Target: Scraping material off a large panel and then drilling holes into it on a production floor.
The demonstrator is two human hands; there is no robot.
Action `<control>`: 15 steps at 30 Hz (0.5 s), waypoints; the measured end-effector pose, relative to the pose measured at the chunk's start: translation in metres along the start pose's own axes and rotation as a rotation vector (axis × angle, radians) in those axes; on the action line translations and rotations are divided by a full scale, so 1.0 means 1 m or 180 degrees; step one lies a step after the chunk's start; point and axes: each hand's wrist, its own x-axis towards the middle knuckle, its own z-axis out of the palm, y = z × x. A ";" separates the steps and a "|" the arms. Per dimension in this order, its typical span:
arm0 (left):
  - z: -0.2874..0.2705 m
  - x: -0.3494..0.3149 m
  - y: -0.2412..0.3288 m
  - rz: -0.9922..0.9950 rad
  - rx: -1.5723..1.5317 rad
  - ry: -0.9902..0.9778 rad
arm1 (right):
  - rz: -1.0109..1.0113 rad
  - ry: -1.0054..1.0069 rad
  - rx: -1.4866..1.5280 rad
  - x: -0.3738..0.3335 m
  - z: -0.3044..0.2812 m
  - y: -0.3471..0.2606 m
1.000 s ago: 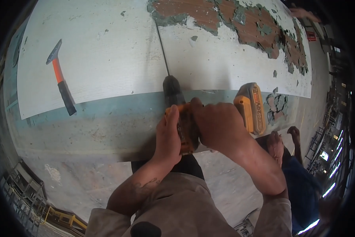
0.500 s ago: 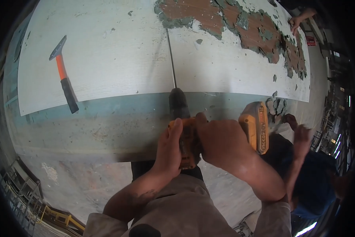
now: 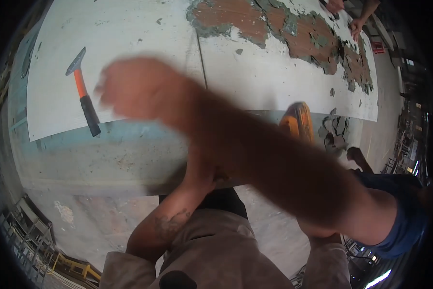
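A co-worker's bare arm with a blue sleeve reaches across in front of me from the right, its blurred hand near the hammer. The hammer has an orange and black handle. Behind that arm, my left hand rests against the power drill, its fingers mostly covered. Of the drill, only the long thin bit, the yellow and black battery and a small patch beside my left hand show. My right hand is hidden behind the co-worker's arm. The bit's far end meets the crumbling patch on the white panel.
Broken grey-green coating over a brown layer covers the panel's far right, where another person's hand rests. Loose flakes lie on the worn pale-green table at right. Racks and a yellow frame stand lower left.
The co-worker's arm has swung in from the right across my hands and the drill, toward the hammer. A second hand has appeared at the far right. My view has shifted slightly.
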 end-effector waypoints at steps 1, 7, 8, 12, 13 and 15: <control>-0.007 0.017 -0.028 0.0639 0.1132 -0.0375 | -0.0092 -0.0219 -0.0098 0.019 0.023 -0.025; -0.020 0.003 -0.052 0.1121 0.1638 -0.0497 | -0.0699 0.0120 -0.0915 0.071 0.119 -0.064; -0.023 -0.006 -0.053 0.1078 0.1467 -0.0430 | -0.0801 0.0162 -0.1091 0.074 0.129 -0.068; -0.014 -0.030 -0.040 0.0957 0.0852 -0.0427 | -0.0954 0.0289 -0.1813 0.083 0.141 -0.034; -0.017 -0.037 -0.030 0.0958 0.0696 -0.0359 | -0.0996 0.0166 -0.1597 0.088 0.136 -0.031; -0.014 -0.046 -0.020 0.0951 0.0548 -0.0364 | -0.0971 -0.0123 -0.1199 0.084 0.127 -0.014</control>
